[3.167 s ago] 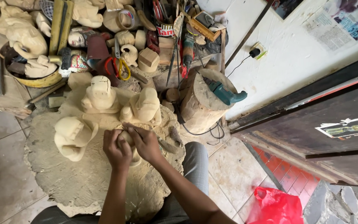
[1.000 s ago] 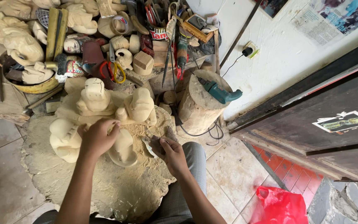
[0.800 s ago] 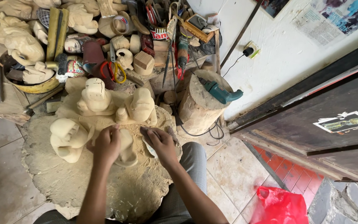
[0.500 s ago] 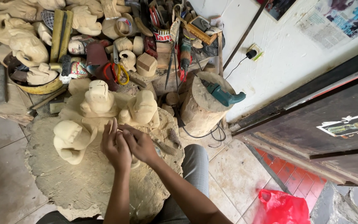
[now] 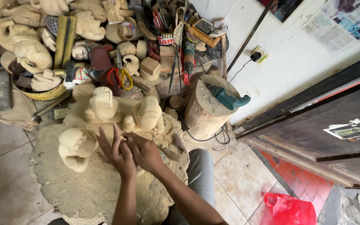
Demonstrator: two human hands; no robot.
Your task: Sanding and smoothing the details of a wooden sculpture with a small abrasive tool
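My left hand (image 5: 114,151) and my right hand (image 5: 145,151) meet over a pale wooden carving that they hide almost wholly. The left hand's fingers are spread and point up toward the carvings. The right hand is curled beside it, touching it; what it holds is hidden. Three pale carved wooden figures lie around them: one at the left (image 5: 75,146), one above (image 5: 103,105), one upper right (image 5: 147,115). All rest on a round sawdust-covered mat (image 5: 63,183).
A tree-stump block (image 5: 205,109) carries a teal power drill (image 5: 228,99). Many carvings, chisels, scissors (image 5: 121,77) and tools crowd the floor at the top. A dark wooden door (image 5: 334,125) stands right, a red plastic bag (image 5: 290,208) lower right.
My right hand came in from the mat's right side to join the left over the small carving. The left hand's fingers have spread open.
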